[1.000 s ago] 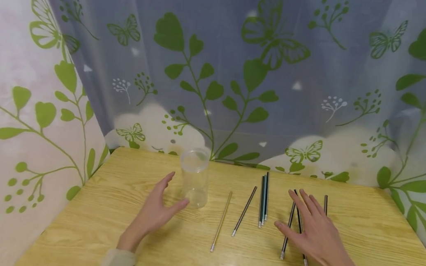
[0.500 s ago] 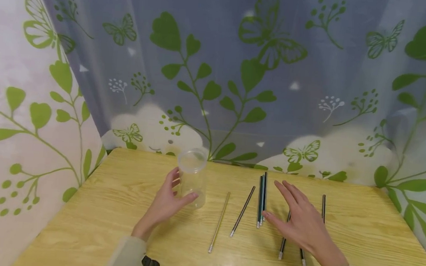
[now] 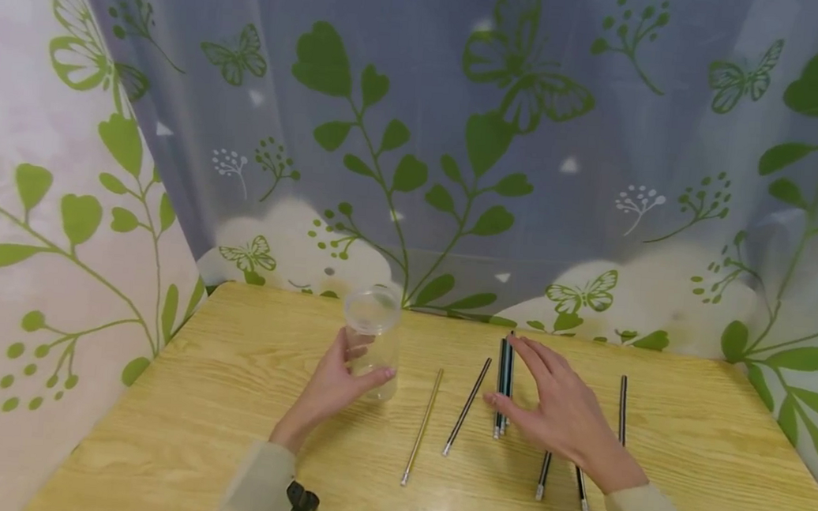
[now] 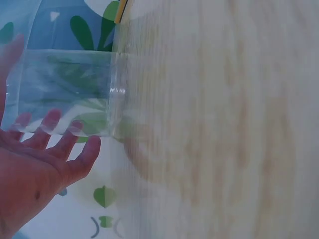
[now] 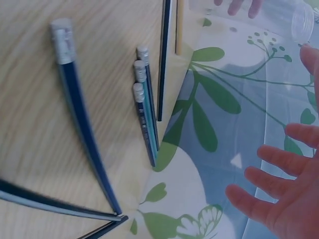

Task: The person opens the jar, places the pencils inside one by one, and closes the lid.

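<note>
My left hand (image 3: 328, 396) holds an upright clear plastic jar (image 3: 384, 353) with its thumb in front and fingers around the far side. Through the jar wall in the left wrist view, the curled fingertips (image 4: 50, 119) show. My right hand (image 3: 565, 417) hovers palm down, fingers spread and relaxed, holding nothing. It overlaps a bundle of three dark and teal pencils (image 3: 500, 396) in the head view. The right wrist view shows these pencils (image 5: 144, 114) lying side by side on the table, eraser ends toward me, apart from the hand.
Left of the bundle lie a gold pencil (image 3: 422, 427) and a striped dark pencil (image 3: 467, 406). Two dark pencils (image 3: 543, 477) are partly hidden below my right hand; another dark pencil (image 3: 622, 405) lies farther right. A leaf-patterned curtain (image 3: 418, 129) hangs behind the wooden table (image 3: 228, 401).
My left hand has moved right and closed around the jar. My right hand has swung left from over the right-hand pencils to above the bundle of three.
</note>
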Motion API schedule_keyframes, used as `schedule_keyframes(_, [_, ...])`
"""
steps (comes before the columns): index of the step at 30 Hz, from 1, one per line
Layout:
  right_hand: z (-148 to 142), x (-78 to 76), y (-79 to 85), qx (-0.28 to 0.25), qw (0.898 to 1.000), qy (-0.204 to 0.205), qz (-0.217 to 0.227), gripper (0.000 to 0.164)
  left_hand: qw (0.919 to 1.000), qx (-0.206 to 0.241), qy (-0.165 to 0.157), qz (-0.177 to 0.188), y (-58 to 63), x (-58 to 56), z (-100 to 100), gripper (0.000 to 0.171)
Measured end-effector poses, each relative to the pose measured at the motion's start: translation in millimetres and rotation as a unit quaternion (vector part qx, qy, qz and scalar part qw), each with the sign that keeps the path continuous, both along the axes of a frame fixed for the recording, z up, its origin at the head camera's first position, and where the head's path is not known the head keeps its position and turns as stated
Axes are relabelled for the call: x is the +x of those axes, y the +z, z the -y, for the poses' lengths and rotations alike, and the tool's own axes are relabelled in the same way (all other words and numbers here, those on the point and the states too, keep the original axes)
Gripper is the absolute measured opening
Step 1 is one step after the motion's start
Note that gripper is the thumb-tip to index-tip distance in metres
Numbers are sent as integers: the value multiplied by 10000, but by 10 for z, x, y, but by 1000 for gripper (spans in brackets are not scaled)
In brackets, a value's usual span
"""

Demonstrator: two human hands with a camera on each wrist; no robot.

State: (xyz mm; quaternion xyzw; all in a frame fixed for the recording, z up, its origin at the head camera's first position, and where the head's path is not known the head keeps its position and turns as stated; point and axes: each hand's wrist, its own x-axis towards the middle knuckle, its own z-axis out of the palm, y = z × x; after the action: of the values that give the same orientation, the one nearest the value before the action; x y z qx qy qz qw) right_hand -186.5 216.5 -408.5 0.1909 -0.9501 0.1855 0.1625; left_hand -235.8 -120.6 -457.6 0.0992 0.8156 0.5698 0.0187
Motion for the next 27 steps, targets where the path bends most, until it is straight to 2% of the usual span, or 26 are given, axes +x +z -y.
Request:
schedule_keyframes(3, [35, -41, 37, -25, 10000, 37, -33, 82, 10000, 1, -79, 60, 16, 23, -10, 93])
schedule_keyframes(7, [121, -68, 89, -246, 9994, 34, 230, 80, 9994, 57, -313, 134, 39, 72, -9, 100])
schedule_keyframes(11, [232, -64, 116, -586, 9968, 30, 547, 77, 9970, 136, -739, 186, 67, 112, 0, 100])
schedule_keyframes(16, [399, -56, 150, -955, 9926, 154, 738, 76, 9917, -64, -1257, 273, 110, 142, -5, 99])
schedule_keyframes(19, [520, -80, 178, -1190, 9896, 329, 743, 76, 9907, -180, -1316, 301, 117, 148, -14, 98])
schedule_keyframes(27, [826, -144, 249, -1426, 9838, 656, 869, 78, 9899, -61, -1378, 319, 95, 145, -39, 98])
